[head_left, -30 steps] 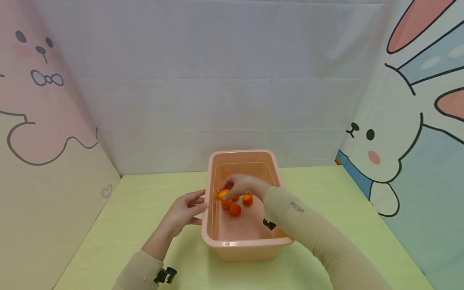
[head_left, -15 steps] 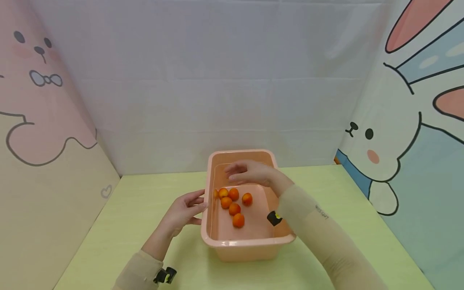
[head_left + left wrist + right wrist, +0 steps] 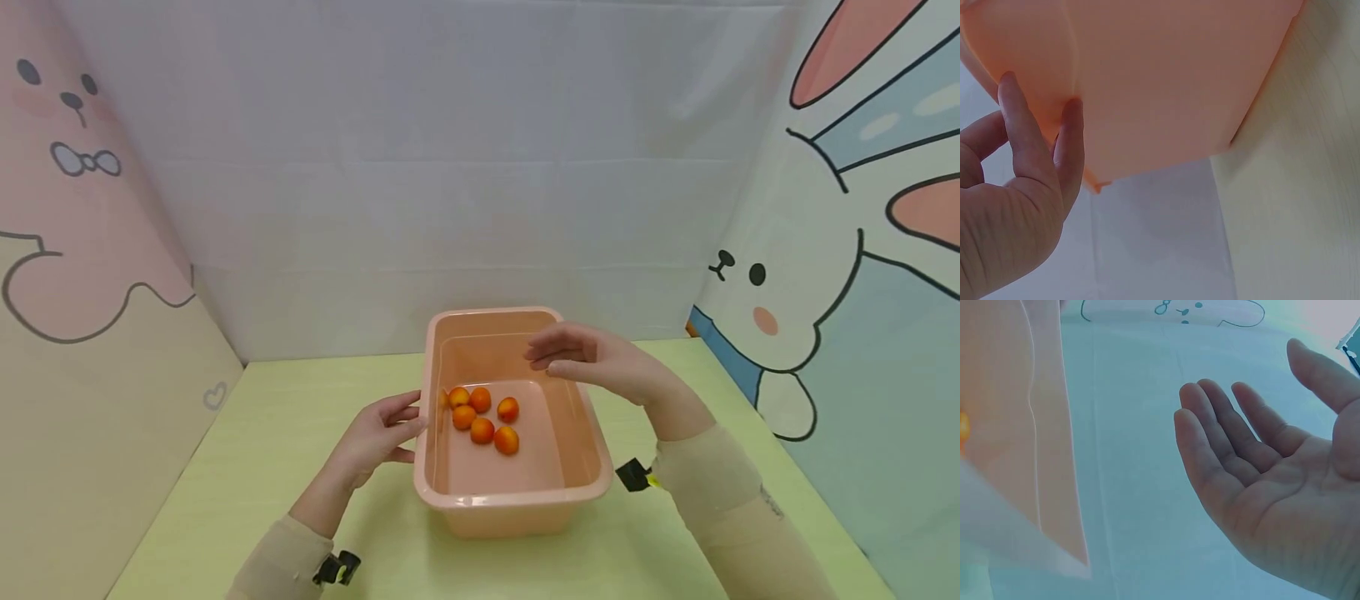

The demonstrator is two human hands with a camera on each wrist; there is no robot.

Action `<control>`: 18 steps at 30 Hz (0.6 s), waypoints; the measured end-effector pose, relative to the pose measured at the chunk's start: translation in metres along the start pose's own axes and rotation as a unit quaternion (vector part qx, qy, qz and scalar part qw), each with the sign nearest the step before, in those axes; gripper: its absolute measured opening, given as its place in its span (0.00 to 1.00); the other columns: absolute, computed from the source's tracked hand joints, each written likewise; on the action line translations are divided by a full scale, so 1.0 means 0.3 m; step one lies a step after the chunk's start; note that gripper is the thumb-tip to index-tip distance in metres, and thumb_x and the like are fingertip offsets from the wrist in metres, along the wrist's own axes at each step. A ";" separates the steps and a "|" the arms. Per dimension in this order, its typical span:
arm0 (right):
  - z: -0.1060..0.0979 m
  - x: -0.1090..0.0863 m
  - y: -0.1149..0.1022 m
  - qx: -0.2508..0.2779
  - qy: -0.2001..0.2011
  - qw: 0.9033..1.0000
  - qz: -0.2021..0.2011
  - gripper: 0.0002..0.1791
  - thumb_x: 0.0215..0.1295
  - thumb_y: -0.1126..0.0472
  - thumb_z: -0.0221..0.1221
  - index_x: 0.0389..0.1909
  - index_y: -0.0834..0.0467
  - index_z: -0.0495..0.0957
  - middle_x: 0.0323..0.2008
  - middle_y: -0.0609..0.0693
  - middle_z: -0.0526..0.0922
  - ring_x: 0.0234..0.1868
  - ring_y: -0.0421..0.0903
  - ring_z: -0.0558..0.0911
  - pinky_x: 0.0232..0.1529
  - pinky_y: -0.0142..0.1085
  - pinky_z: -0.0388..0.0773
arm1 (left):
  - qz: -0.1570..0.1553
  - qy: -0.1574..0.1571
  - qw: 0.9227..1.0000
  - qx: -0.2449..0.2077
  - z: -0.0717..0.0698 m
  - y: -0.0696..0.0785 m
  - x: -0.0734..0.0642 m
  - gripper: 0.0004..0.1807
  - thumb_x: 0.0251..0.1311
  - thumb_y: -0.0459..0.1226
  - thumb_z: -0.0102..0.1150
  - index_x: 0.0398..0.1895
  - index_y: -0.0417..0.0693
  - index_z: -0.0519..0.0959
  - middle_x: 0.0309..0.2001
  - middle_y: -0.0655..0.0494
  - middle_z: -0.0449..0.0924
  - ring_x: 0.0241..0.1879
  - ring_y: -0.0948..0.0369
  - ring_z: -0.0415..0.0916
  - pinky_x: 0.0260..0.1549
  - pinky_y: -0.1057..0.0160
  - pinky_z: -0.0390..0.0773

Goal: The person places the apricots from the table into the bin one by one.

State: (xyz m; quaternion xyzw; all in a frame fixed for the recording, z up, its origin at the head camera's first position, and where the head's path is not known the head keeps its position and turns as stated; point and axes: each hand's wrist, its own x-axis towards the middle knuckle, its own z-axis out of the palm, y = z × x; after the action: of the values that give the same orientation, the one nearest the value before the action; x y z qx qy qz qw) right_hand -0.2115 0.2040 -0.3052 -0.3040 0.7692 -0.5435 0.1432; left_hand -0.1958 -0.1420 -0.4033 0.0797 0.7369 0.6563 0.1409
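Note:
Several small, round orange fruits [image 3: 482, 431] lie on the floor of a deep pink plastic basin [image 3: 517, 502], mostly towards its left side. One of them, a yellower fruit [image 3: 459, 397], sits near the left wall. My left hand [image 3: 382, 437] rests against the basin's left side, its fingers [image 3: 1071, 137] extended and touching the outer wall below the rim. Over the basin's right side hovers my right hand [image 3: 600, 362], palm bare and fingers loosely bent. In the right wrist view nothing lies in the right hand [image 3: 1272, 481].
The basin stands on a pale yellow-green table [image 3: 315, 400]. A white sheet [image 3: 390, 183] hangs behind it. Cartoon panels flank the table, with a rabbit [image 3: 795, 275] on the right and a pink animal [image 3: 82, 217] on the left.
My right hand has let go of the yellowish fruit by the left wall and moved up and right. One fruit at the front has rolled right and slightly back. My left hand stays put.

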 end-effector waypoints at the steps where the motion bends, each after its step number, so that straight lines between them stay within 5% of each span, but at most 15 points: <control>1: -0.006 -0.017 0.001 -0.009 0.006 1.000 -0.004 0.24 0.72 0.62 0.58 0.64 0.68 0.69 0.59 0.63 0.75 0.60 0.58 0.77 0.57 0.37 0.78 | 0.001 0.000 1.000 0.001 -0.001 -0.001 0.000 0.33 0.68 0.33 0.60 0.72 0.31 0.61 0.59 0.32 0.73 0.51 0.47 0.80 0.34 0.52 0.86; 9: -0.026 -0.130 0.071 -0.125 0.075 0.989 0.016 0.23 0.71 0.61 0.59 0.62 0.66 0.71 0.57 0.61 0.77 0.56 0.58 0.78 0.54 0.35 0.80 | 0.014 0.021 0.999 0.024 0.004 -0.018 -0.006 0.31 0.68 0.34 0.60 0.71 0.34 0.64 0.57 0.35 0.76 0.51 0.48 0.80 0.35 0.52 0.86; 15: -0.012 -0.207 0.187 -0.218 0.161 0.961 0.052 0.24 0.71 0.58 0.60 0.62 0.66 0.71 0.57 0.61 0.78 0.57 0.59 0.78 0.58 0.53 0.76 | 0.042 0.047 0.997 0.039 0.002 -0.050 -0.017 0.26 0.72 0.35 0.54 0.70 0.33 0.66 0.56 0.36 0.77 0.49 0.47 0.81 0.36 0.55 0.86; 18: 0.007 -0.239 0.252 -0.273 0.185 0.943 0.049 0.26 0.69 0.58 0.62 0.62 0.66 0.72 0.59 0.62 0.77 0.59 0.63 0.75 0.59 0.59 0.72 | 0.087 0.085 0.986 0.111 -0.008 -0.082 -0.020 0.24 0.70 0.33 0.56 0.67 0.32 0.69 0.56 0.36 0.78 0.50 0.46 0.81 0.38 0.57 0.86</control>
State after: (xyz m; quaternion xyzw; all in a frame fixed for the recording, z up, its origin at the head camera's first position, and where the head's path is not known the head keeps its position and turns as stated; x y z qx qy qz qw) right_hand -0.1782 0.2641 -0.3837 -0.1873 0.9150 -0.3516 -0.0636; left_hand -0.1892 -0.1492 -0.4268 0.1026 0.8049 0.5844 0.0108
